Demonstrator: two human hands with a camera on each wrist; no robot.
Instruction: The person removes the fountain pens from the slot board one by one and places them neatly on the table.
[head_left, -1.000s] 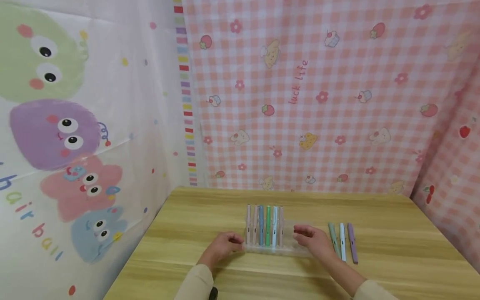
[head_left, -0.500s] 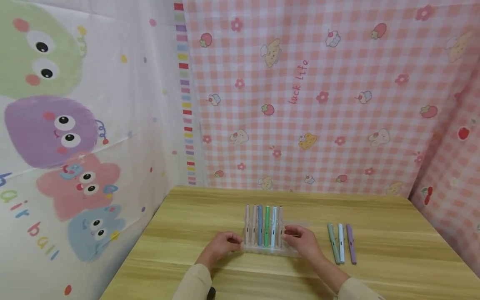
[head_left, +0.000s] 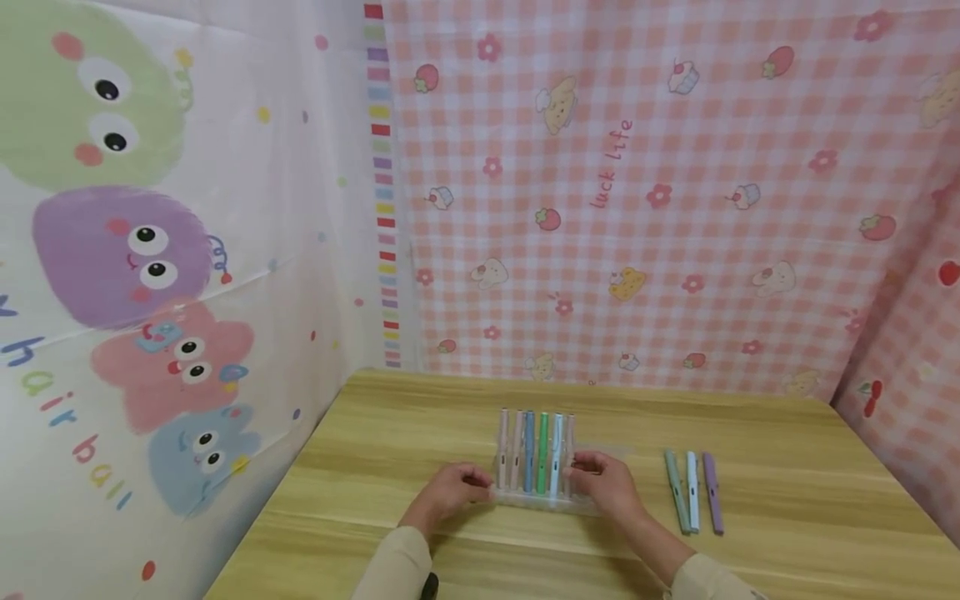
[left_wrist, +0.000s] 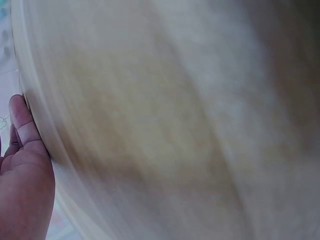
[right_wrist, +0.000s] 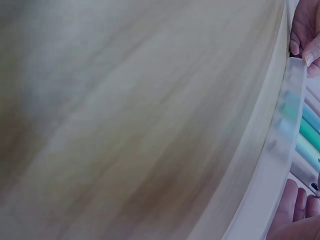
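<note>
A clear pen stand [head_left: 517, 498] holds several upright pens in a row: pinkish ones, a blue pen [head_left: 529, 454], a green pen [head_left: 543, 454] and a light blue pen [head_left: 557, 457]. My left hand [head_left: 453, 492] pinches the stand's left end between thumb and fingers. At the row's right end, my right hand [head_left: 606, 483] has its thumb and index finger on the last pinkish pen [head_left: 570, 442]. In the right wrist view, the right hand's other fingers [right_wrist: 285, 202] lie behind the stand's front strip [right_wrist: 280, 145]. The left wrist view shows the left hand [left_wrist: 27, 175] at its edge.
Right of the stand, a grey-green pen [head_left: 677, 492], a pale blue pen [head_left: 693, 492] and a purple pen [head_left: 712, 493] lie on the wooden table [head_left: 420, 558]. A pink checked curtain [head_left: 637, 167] hangs behind, and a white printed sheet [head_left: 285, 208] on the left.
My right hand has moved left from the stand's right part to the last pinkish pen. My left hand stays at the stand's left end. The head view has shifted slightly.
</note>
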